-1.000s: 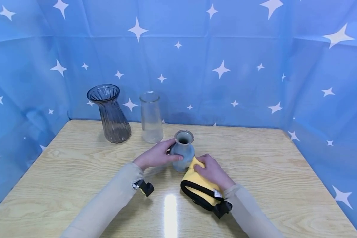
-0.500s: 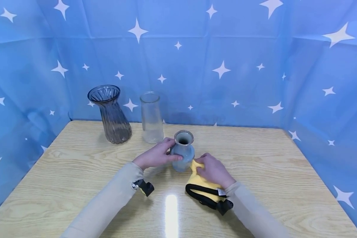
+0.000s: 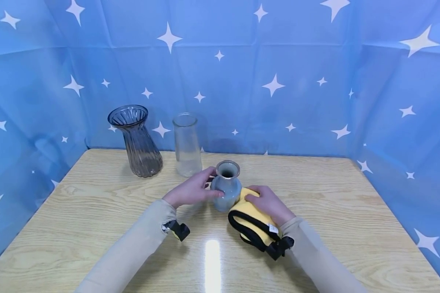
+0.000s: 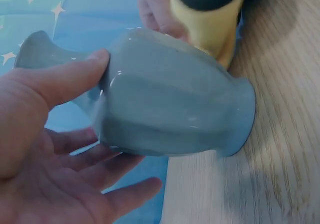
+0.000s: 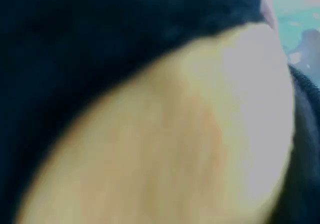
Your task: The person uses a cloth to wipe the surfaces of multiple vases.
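A small blue-grey glazed vase (image 3: 226, 188) stands upright near the middle of the table, its round mouth facing up. My left hand (image 3: 193, 189) holds it from the left, thumb across the front and fingers behind. In the left wrist view the thumb lies at the shoulder of the vase (image 4: 165, 94), below the neck. My right hand (image 3: 270, 203) grips a folded yellow cloth (image 3: 249, 209) with black edging, which touches the vase's right side. Blurred yellow cloth (image 5: 150, 144) and its black border fill most of the right wrist view, hiding the right fingertips.
Behind and to the left stand a ribbed smoky-grey glass vase (image 3: 142, 146) and a clear glass vase (image 3: 188, 148). The wooden table (image 3: 333, 199) ends at a blue star-patterned curtain (image 3: 300, 53). Black wrist cameras sit on both sleeves.
My right hand has shifted slightly to the right, and the cloth has changed shape against the vase's lower right side. The vase has moved very slightly right, still held by the left hand.
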### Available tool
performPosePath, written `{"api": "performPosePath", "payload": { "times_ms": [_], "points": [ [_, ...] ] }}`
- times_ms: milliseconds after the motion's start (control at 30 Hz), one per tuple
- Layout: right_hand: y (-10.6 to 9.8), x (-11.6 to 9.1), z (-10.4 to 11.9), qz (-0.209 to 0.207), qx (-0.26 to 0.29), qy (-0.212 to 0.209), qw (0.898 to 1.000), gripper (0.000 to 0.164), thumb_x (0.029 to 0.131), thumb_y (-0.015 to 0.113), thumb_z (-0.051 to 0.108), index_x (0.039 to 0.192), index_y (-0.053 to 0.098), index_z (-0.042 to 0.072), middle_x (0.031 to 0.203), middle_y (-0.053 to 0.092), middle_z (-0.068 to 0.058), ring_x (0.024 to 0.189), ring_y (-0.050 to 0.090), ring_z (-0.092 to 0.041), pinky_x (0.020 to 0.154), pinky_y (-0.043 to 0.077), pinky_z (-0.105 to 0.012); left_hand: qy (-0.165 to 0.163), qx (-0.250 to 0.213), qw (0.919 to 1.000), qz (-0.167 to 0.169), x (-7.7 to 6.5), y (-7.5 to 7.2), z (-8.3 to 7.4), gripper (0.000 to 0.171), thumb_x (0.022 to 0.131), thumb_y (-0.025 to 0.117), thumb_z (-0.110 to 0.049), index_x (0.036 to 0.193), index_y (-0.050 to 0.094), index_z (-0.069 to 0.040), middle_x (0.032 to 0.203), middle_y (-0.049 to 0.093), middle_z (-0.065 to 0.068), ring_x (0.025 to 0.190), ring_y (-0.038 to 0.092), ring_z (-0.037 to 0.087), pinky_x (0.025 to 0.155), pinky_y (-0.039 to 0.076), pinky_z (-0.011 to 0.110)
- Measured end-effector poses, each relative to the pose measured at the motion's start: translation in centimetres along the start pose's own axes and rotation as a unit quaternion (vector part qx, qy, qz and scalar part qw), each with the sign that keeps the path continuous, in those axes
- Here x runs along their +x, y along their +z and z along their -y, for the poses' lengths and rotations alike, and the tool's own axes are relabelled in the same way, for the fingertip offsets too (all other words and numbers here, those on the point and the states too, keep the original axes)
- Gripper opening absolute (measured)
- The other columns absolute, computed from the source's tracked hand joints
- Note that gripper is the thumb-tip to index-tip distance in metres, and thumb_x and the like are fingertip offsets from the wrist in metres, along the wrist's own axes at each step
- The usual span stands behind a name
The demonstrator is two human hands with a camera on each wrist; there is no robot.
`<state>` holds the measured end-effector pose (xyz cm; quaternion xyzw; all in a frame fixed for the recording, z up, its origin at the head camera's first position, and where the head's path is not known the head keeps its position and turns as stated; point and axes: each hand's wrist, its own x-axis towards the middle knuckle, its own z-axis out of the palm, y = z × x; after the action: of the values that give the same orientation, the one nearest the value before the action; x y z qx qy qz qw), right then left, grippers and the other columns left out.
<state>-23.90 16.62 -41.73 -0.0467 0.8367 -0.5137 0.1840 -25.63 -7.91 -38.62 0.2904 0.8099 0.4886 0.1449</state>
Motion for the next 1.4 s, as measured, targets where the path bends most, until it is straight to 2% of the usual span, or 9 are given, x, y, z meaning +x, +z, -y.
{"api": "performPosePath", "payload": {
  "times_ms": [233, 600, 767, 900, 1000, 1100, 1167, 1267, 1400],
  "points": [
    [0.0, -0.6, 0.8, -0.021, 0.055, 0.024, 0.998, 0.04, 0.098, 0.051, 0.014, 0.137, 0.051, 0.003, 0.086, 0.066, -0.01, 0.063, 0.061, -0.018, 0.061, 0.053, -0.031, -0.005, -0.012, 0.9999, 0.005, 0.0, 0.3, 0.1, 0.045, 0.091, 0.068, -0.009, 0.129, 0.047, 0.0, 0.134, 0.05, 0.016, 0.129, 0.044, 0.036, 0.102, 0.041, 0.043],
    [0.3, -2.9, 2.7, -0.086, -0.023, -0.079, 0.993, 0.043, 0.098, 0.054, 0.014, 0.14, 0.049, 0.006, 0.092, 0.064, -0.011, 0.054, 0.058, -0.02, 0.056, 0.052, -0.032, 0.004, -0.006, 0.9999, 0.007, 0.0, 0.3, -0.1, 0.045, 0.091, 0.067, -0.007, 0.132, 0.048, -0.001, 0.135, 0.051, 0.013, 0.129, 0.045, 0.033, 0.104, 0.039, 0.044],
    [0.9, -3.4, 3.5, -0.135, -0.161, -0.17, 0.963, 0.043, 0.093, 0.058, 0.01, 0.135, 0.055, 0.004, 0.103, 0.065, -0.018, 0.039, 0.037, -0.012, 0.045, 0.041, -0.03, 0.011, -0.006, 0.9999, 0.008, 0.0, 0.3, -0.1, 0.048, 0.091, 0.067, -0.006, 0.135, 0.048, -0.002, 0.137, 0.051, 0.013, 0.129, 0.045, 0.032, 0.105, 0.038, 0.044],
    [1.2, -3.5, 4.4, -0.151, -0.217, -0.209, 0.942, 0.043, 0.09, 0.061, 0.008, 0.132, 0.057, -0.001, 0.116, 0.062, -0.021, 0.043, 0.039, -0.01, 0.047, 0.039, -0.029, 0.011, 0.0, 0.9999, 0.007, 0.1, 0.3, -0.1, 0.047, 0.091, 0.067, -0.006, 0.134, 0.05, -0.002, 0.135, 0.053, 0.012, 0.128, 0.046, 0.031, 0.105, 0.038, 0.043],
    [0.8, -3.3, 5.0, -0.121, -0.147, -0.186, 0.964, 0.044, 0.092, 0.059, 0.009, 0.135, 0.054, -0.001, 0.102, 0.064, -0.019, 0.049, 0.048, -0.013, 0.05, 0.045, -0.03, 0.011, 0.006, 0.9999, 0.005, 0.1, 0.2, -0.1, 0.047, 0.09, 0.068, -0.007, 0.134, 0.05, -0.003, 0.134, 0.054, 0.011, 0.127, 0.047, 0.031, 0.104, 0.039, 0.042],
    [0.1, -3.1, 5.2, -0.074, 0.003, -0.131, 0.989, 0.044, 0.096, 0.056, 0.012, 0.139, 0.051, 0.006, 0.095, 0.063, -0.014, 0.059, 0.059, -0.018, 0.057, 0.052, -0.03, 0.01, 0.013, 0.9999, 0.003, 0.1, 0.2, -0.1, 0.048, 0.09, 0.068, -0.007, 0.135, 0.05, -0.003, 0.134, 0.055, 0.011, 0.127, 0.047, 0.03, 0.104, 0.04, 0.04],
    [-0.4, -3.0, 5.1, -0.049, 0.106, -0.09, 0.989, 0.044, 0.098, 0.054, 0.014, 0.142, 0.049, 0.011, 0.096, 0.064, -0.013, 0.066, 0.064, -0.019, 0.061, 0.055, -0.031, 0.009, 0.014, 0.9999, 0.005, 0.0, 0.3, -0.1, 0.048, 0.091, 0.067, -0.007, 0.135, 0.05, -0.003, 0.133, 0.055, 0.012, 0.126, 0.048, 0.03, 0.103, 0.04, 0.04],
    [-0.8, -3.0, 4.7, -0.029, 0.206, -0.061, 0.976, 0.044, 0.1, 0.052, 0.016, 0.143, 0.047, 0.014, 0.104, 0.065, -0.01, 0.077, 0.067, -0.018, 0.069, 0.056, -0.031, 0.008, 0.012, 0.9998, 0.012, 0.0, 0.4, -0.1, 0.048, 0.091, 0.066, -0.007, 0.136, 0.049, -0.002, 0.132, 0.055, 0.013, 0.125, 0.049, 0.03, 0.102, 0.041, 0.041],
    [-0.8, -2.7, 4.3, -0.037, 0.203, -0.077, 0.975, 0.045, 0.099, 0.054, 0.017, 0.144, 0.047, 0.014, 0.104, 0.065, -0.009, 0.076, 0.067, -0.017, 0.068, 0.056, -0.03, 0.006, 0.013, 0.9998, 0.016, -0.1, 0.3, -0.2, 0.05, 0.092, 0.064, -0.007, 0.138, 0.047, -0.003, 0.134, 0.054, 0.013, 0.125, 0.049, 0.029, 0.101, 0.042, 0.04]
  ]
}}
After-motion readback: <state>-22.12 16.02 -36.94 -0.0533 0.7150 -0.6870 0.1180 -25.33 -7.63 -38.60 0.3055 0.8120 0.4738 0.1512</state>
